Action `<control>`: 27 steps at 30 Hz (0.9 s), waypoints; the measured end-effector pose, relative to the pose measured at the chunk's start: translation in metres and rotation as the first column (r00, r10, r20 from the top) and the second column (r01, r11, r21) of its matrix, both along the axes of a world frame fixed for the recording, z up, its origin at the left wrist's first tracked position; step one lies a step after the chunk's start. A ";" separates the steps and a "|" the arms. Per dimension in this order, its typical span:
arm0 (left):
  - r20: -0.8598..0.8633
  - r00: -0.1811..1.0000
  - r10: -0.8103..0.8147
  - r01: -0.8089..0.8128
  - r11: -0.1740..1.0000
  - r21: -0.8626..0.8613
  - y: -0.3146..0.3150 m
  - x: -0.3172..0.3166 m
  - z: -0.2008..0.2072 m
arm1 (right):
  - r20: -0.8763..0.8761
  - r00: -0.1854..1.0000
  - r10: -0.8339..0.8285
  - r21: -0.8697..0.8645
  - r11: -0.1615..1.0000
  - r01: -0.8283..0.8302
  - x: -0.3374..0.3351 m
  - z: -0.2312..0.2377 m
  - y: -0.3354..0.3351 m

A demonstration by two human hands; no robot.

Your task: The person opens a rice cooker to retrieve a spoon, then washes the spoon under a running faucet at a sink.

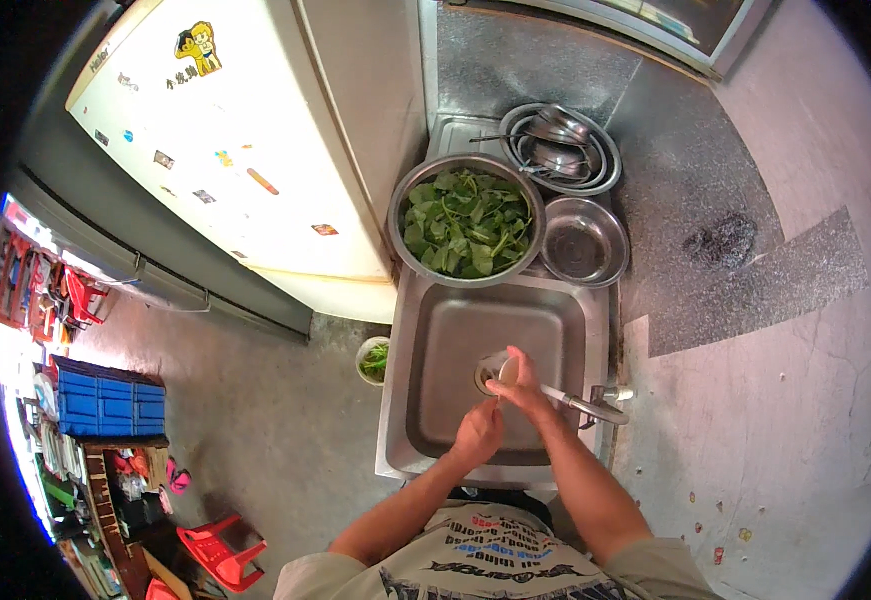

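Both my hands are over the stainless steel sink, close to its drain and beside the tap spout. My right hand is closed around a small white, rounded thing, perhaps a cup or small bowl; the fingers cover much of it. Just below and to its left, my left hand is a closed fist with the thumb side toward the right hand. Whatever it grips is hidden or too small to name. Beyond the basin, a large metal bowl holds a heap of leafy greens.
An empty metal basin sits right of the greens. Behind it, stacked metal bowls hold ladles. A white refrigerator borders the sink's far left. On the floor stands a small bucket with green scraps.
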State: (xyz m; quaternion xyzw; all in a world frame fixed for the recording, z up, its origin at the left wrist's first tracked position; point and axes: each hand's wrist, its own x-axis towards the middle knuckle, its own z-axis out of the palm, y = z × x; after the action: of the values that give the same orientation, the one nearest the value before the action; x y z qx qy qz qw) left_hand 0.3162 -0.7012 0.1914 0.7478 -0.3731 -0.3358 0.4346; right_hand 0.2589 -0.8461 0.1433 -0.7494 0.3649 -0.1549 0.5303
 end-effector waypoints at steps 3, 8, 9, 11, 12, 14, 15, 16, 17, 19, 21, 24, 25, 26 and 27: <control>0.045 0.999 0.030 -0.029 0.999 -0.023 0.003 -0.003 -0.007 | -0.017 0.994 -0.110 0.278 0.954 0.110 0.005 -0.001 0.002; 0.143 0.990 -0.016 0.030 0.995 -0.097 -0.003 -0.013 0.001 | -0.125 0.945 -0.302 0.078 0.947 0.313 -0.004 -0.060 -0.027; 0.143 0.990 -0.018 0.032 0.995 -0.099 -0.003 -0.015 0.004 | -0.212 0.893 -0.396 0.389 0.804 0.449 -0.001 -0.065 -0.036; 0.150 0.989 -0.002 0.019 0.994 -0.108 -0.005 -0.020 0.009 | -0.138 0.896 -0.422 0.410 0.799 0.440 -0.006 -0.073 -0.040; 0.153 0.988 0.008 0.008 0.995 -0.101 -0.002 -0.018 0.009 | -0.073 0.883 -0.464 0.583 0.698 0.415 -0.005 -0.071 -0.036; 0.118 0.992 0.044 -0.028 0.991 -0.133 0.002 -0.014 0.010 | -0.037 0.858 -0.512 0.734 0.569 0.371 -0.002 -0.053 -0.022; 0.114 0.993 0.041 -0.026 0.990 -0.136 -0.001 -0.012 0.012 | 0.060 0.901 -0.430 0.581 0.749 0.319 -0.005 -0.044 -0.015; 0.003 1.000 0.022 -0.021 0.998 -0.063 -0.006 -0.009 0.015 | 0.134 0.936 -0.324 0.393 0.885 0.250 -0.007 -0.034 -0.012; -0.109 0.994 0.009 -0.008 1.000 0.010 -0.009 -0.008 0.017 | 0.157 0.981 -0.118 -0.019 0.992 0.122 -0.015 -0.041 -0.009; -0.233 0.971 0.055 -0.059 0.998 -0.007 -0.005 -0.004 -0.001 | 0.100 0.990 -0.104 -0.210 0.970 0.123 -0.011 -0.024 0.011; -0.359 0.929 0.085 -0.100 0.995 -0.022 -0.004 -0.001 -0.004 | -0.001 0.992 -0.124 -0.359 0.926 0.115 -0.009 0.000 0.024; -0.667 0.735 0.121 -0.032 0.989 0.143 -0.015 0.001 0.025 | -0.086 0.990 -0.109 -0.463 0.885 0.057 -0.022 0.003 0.024; -0.707 0.692 0.143 -0.070 0.989 0.131 -0.014 0.000 0.022 | -0.086 0.991 -0.107 -0.462 0.885 0.055 -0.020 0.006 0.025; -0.746 0.646 0.162 -0.107 0.987 0.121 -0.013 0.000 0.020 | -0.074 0.993 -0.090 -0.459 0.887 0.046 -0.018 0.008 0.027; -0.745 0.647 0.160 -0.104 0.987 0.121 -0.014 -0.001 0.017 | -0.061 0.995 -0.077 -0.457 0.889 0.041 -0.016 0.010 0.027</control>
State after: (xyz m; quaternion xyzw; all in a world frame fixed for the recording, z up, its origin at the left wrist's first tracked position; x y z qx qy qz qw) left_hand 0.3155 -0.7148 0.2081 0.5811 -0.0928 -0.5946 0.5478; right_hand 0.2425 -0.8191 0.1530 -0.8467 0.3615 -0.2227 0.3208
